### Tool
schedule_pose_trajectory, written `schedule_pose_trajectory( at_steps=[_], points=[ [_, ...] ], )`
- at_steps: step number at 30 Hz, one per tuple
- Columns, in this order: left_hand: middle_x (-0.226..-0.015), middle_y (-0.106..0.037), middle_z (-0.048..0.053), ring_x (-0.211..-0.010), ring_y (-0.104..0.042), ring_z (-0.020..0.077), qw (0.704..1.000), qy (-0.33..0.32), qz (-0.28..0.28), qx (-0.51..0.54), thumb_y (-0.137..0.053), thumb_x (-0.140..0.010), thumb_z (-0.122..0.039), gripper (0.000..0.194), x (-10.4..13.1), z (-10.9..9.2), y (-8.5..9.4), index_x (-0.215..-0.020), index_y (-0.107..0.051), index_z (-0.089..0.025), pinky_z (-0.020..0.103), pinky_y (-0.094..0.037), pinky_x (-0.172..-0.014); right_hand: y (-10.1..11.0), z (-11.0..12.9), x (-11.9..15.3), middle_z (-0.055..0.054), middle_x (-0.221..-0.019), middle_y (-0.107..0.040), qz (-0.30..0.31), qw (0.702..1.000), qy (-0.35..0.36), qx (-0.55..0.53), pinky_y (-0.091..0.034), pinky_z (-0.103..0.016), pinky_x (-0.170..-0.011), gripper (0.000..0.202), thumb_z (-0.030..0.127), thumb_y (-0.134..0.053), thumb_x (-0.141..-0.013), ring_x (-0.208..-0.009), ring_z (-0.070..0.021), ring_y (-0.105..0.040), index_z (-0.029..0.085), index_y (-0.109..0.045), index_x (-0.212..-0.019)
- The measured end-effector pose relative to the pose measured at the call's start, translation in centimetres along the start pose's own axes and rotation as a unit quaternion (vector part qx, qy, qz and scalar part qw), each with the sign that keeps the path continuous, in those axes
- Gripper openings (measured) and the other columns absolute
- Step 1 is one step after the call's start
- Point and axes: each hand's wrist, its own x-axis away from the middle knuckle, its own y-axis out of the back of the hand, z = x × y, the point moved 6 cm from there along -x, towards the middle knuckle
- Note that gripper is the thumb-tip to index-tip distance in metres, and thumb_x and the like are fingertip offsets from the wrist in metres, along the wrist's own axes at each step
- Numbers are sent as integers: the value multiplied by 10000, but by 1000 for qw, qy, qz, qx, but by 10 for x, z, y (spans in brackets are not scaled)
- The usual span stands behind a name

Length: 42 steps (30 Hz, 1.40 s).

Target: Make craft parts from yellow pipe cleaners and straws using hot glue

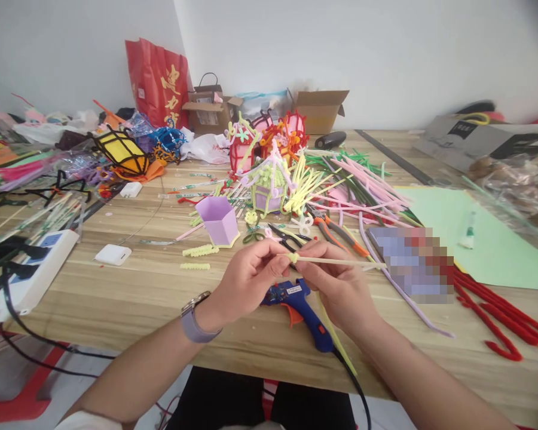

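My left hand [246, 280] and my right hand [336, 286] meet above the table's front edge. Together they pinch a thin wooden stick [341, 261] that points right, with a pale yellow pipe cleaner [293, 258] coiled around its left end. The left fingers grip the coil; the right fingers hold the stick just beside it, and a yellow tail hangs under the right hand. A blue glue gun [302, 310] lies on the wooden table [138, 292] right below both hands. A lilac hexagonal box [219, 222] stands just behind.
A heap of coloured pipe cleaners [341, 179] and small pipe-cleaner models [269, 179] fills the middle. Pliers [336, 230] and scissors [287, 237] lie near. Green paper [475, 239] and red pipe cleaners [497, 322] are on the right; a power strip [31, 275], cardboard boxes [318, 110] elsewhere.
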Motion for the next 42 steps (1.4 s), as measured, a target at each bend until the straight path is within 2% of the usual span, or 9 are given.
schedule_pose_trajectory(
  at_steps=[4, 11, 14, 17, 20, 23, 30, 34, 42],
  points=[
    [-770, -618, 22, -713, -560, 137, 983, -91, -61, -146, -506, -936, -328, 181, 5, -11, 3, -878, -593, -181, 247, -432, -665, -1, 1, 3, 11, -680, -591, 1, 1000, 29, 0, -283, -191, -394, 96, 278, -745, -748, -472, -55, -387, 201, -703, -708],
    [-855, -665, 58, -817, -571, 173, 900, -275, -94, -326, -449, -947, -185, 125, 11, -27, -2, -939, -574, -185, 304, -439, -764, -3, 0, 2, 38, -589, -520, 21, 1000, -11, -7, -270, -193, -387, 126, 293, -716, -785, -441, -50, -336, 194, -703, -708],
    [-914, -671, 68, -819, -582, 175, 929, -218, -45, -297, -513, -935, -303, 170, 5, -21, 1, -1013, -600, -179, 300, -446, -756, 1, 7, 0, 16, -643, -576, 17, 999, 27, 21, -319, -203, -406, 117, 300, -725, -777, -474, -67, -404, 204, -711, -711],
    [-915, -661, 68, -769, -573, 167, 973, -107, -4, -204, -633, -819, -514, 440, -1, -11, 7, -1089, -611, -166, 277, -447, -699, 2, 13, 0, 4, -689, -605, 23, 995, 74, 64, -394, -213, -451, 74, 285, -726, -782, -546, -93, -503, 225, -723, -739],
    [-764, -634, 50, -679, -542, 145, 996, -13, 47, -79, -522, -822, -647, 527, -2, -3, 5, -892, -638, -138, 251, -414, -611, 0, 18, 1, -8, -692, -622, 42, 986, 120, 111, -473, -247, -536, 66, 284, -705, -809, -628, -125, -574, 234, -730, -774],
    [-650, -602, 36, -584, -497, 114, 996, 49, 74, 11, -368, -914, -612, 546, -2, 3, 2, -742, -582, -140, 235, -374, -548, -1, 20, 3, -22, -702, -643, 53, 977, 148, 143, -498, -275, -580, 83, 289, -679, -835, -672, -148, -602, 235, -732, -802],
    [-579, -591, 13, -449, -413, 67, 971, 148, 112, 152, -438, -910, -553, 475, -3, 14, -5, -763, -611, -135, 200, -251, -418, -2, 22, 3, -26, -729, -664, 67, 964, 187, 178, -507, -292, -626, 79, 226, -659, -846, -702, -155, -614, 242, -736, -845],
    [-581, -597, 12, -443, -406, 67, 961, 167, 110, 191, -463, -886, -553, 445, -3, 14, -4, -759, -599, -149, 198, -241, -403, 0, 23, 0, -20, -705, -650, 59, 973, 168, 148, -499, -280, -615, 71, 250, -668, -838, -686, -150, -599, 240, -731, -806],
    [-524, -568, 11, -438, -405, 63, 983, 128, 71, 109, -538, -861, -515, 437, -2, 8, -1, -714, -636, -116, 202, -262, -426, 3, 0, -5, 16, -663, -554, 41, 999, 7, 25, -301, -197, -401, 151, 348, -722, -771, -485, -72, -394, 203, -702, -734]
  ],
)
